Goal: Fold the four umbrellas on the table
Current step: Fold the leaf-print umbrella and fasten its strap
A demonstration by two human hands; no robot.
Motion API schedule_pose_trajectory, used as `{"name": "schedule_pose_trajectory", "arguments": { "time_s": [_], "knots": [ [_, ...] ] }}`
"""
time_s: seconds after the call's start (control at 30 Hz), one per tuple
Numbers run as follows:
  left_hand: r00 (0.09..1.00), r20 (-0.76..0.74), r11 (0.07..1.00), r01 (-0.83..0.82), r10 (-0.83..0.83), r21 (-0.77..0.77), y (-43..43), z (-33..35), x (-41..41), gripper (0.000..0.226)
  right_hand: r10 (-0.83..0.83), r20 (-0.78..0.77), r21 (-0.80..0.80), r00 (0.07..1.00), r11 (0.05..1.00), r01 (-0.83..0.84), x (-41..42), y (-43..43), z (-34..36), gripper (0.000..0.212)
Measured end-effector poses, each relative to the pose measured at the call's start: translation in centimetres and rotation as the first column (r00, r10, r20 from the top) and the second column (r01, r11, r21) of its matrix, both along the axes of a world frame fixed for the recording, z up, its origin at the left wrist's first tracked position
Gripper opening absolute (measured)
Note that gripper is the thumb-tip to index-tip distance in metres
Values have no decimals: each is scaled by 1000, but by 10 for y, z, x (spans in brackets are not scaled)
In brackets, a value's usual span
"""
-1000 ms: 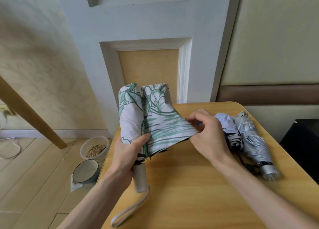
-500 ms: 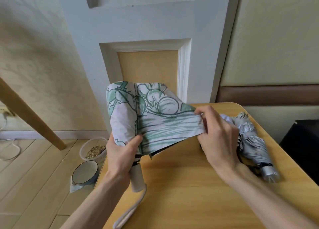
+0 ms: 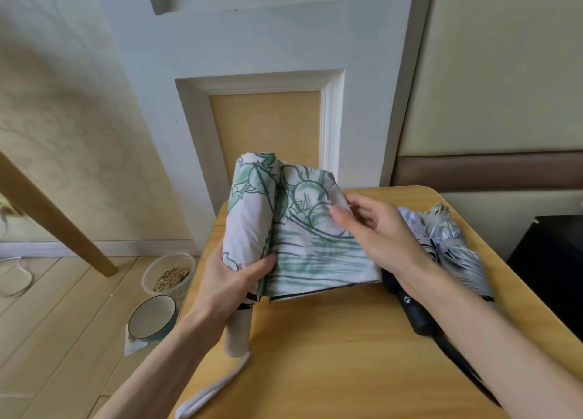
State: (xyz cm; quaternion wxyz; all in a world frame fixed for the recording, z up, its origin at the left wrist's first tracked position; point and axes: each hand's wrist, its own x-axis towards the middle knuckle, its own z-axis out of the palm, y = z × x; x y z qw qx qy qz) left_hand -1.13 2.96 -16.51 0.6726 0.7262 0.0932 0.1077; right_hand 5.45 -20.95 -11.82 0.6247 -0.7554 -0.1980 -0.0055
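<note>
A white umbrella with a green plant print (image 3: 252,223) stands over the left part of the wooden table (image 3: 331,355), partly rolled. My left hand (image 3: 230,286) grips its rolled canopy just above the white handle (image 3: 238,333), whose wrist strap (image 3: 211,390) hangs toward the table's front edge. My right hand (image 3: 375,232) pinches the upper edge of the loose flap (image 3: 318,264) spread to the right. Behind my right wrist lie a silver-grey folded umbrella (image 3: 457,248), a pale lilac one (image 3: 410,219), and a black handle (image 3: 416,311).
On the plank floor left of the table sit a clear tub of grain (image 3: 168,275) and a dark-rimmed bowl (image 3: 153,316). A slanting wooden leg (image 3: 53,219) crosses the left. A white panelled wall stands behind the table, a black cabinet (image 3: 555,260) at right.
My right hand has slid from the flap's far right corner up and left to its upper edge. The flap now lies flatter toward the roll, and the umbrella has shifted slightly.
</note>
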Motion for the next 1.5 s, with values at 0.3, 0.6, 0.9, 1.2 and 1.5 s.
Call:
{"name": "schedule_pose_trajectory", "arguments": {
  "time_s": [0.3, 0.6, 0.9, 1.2, 1.5],
  "knots": [
    [995, 86, 990, -59, 49, 125, -3, -3, 3, 57, -285, 2, 125, 958, 951, 283, 6, -5, -8, 36],
    [994, 112, 976, -42, 18, 213, 7, 0, 0, 66, -218, 116, 24, 969, 976, 217, 15, -19, 3, 11],
    [991, 122, 959, 10, -47, 285, 13, 1, 1, 70, -96, 121, -19, 988, 995, 99, 15, -27, 9, 38],
    [988, 71, 925, 99, -134, 366, 28, 14, 1, 68, 227, 93, -349, 969, 919, -182, 19, -41, 14, 23],
    [986, -1, 935, 159, -167, 318, 26, 13, 2, 56, 58, 82, -171, 995, 984, -43, 20, -38, 10, 33]
  ]
}}
